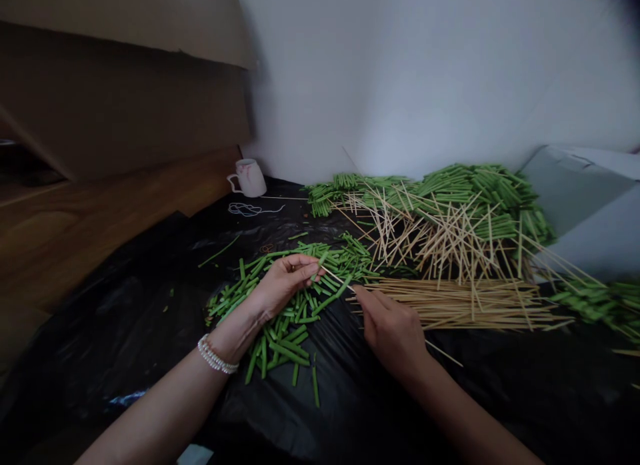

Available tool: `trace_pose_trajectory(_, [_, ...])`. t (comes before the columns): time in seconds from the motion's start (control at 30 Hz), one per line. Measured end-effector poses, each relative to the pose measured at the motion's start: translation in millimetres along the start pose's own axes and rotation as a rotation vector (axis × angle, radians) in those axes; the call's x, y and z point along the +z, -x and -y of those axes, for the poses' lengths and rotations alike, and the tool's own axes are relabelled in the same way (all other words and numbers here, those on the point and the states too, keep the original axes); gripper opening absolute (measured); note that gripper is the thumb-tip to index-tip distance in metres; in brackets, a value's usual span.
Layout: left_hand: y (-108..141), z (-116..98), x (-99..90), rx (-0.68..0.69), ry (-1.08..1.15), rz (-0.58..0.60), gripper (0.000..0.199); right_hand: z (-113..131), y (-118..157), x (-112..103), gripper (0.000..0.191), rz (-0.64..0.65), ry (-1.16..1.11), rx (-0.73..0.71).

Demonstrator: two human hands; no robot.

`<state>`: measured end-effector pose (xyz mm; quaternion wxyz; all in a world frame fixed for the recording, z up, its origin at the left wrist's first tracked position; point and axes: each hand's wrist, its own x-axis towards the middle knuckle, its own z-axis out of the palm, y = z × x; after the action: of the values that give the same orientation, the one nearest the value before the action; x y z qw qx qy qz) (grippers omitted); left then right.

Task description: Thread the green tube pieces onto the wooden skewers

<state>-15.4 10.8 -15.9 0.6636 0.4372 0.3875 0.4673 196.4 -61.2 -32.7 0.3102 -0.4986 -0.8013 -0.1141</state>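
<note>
My left hand [293,278], a beaded bracelet on its wrist, pinches a short cut green stalk [323,258] that looks like a bean or garlic stem. A thin bamboo skewer [336,275] is gripped in my right hand [393,325]; its front end reaches the stalk at my left fingertips, and its tail sticks out behind the palm. Whether the point has gone into the stalk is too small to tell. Under and around my left hand lies a loose pile of cut green stalks [287,345]. Beside my right hand, bare bamboo skewers [480,305] lie in a flat bundle.
Skewers loaded with green stalks [480,192] are heaped against the white wall, their bare ends [450,242] crisscrossing towards me. More loaded skewers [605,305] lie at far right, near a grey box [575,205]. A mug [249,178] and white string [245,210] sit back left on black plastic sheeting [165,305].
</note>
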Motion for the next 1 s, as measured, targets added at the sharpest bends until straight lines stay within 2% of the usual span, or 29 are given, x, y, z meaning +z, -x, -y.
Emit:
trace_pose_trajectory(0.33, [3,-5,-0.2,-0.068,-0.009,0.026,0.025,2,1,1,0.033,-0.017,-0.098,0.019])
trace_pose_trajectory(0.5, [6,0,4.2,-0.062,-0.156,0.086,0.020,7,1,3,0.034,0.013,-0.098,0.024])
trace_pose_trajectory(0.6, [7,3,9.8,-0.035,-0.256,0.147,0.018,11,-1,1,0.034,0.043,-0.074,0.023])
trace_pose_trajectory(0.77, [6,1,11.9,0.061,-0.361,0.127,0.022,0,-2,-3,0.033,0.009,-0.038,0.010])
trace_pose_trajectory(0.83, [7,-1,10.1,0.135,-0.478,0.105,0.024,-8,-2,-4,0.033,-0.024,-0.023,0.035])
trace_pose_trajectory(0.9, [7,-4,7.8,0.253,-0.705,0.118,0.024,-14,-2,-4,0.033,-0.037,-0.006,0.056])
trace_pose_trajectory(1.0, [9,-5,4.4,0.432,-1.118,0.223,0.025,-15,-3,-3,0.033,-0.031,0.016,0.033])
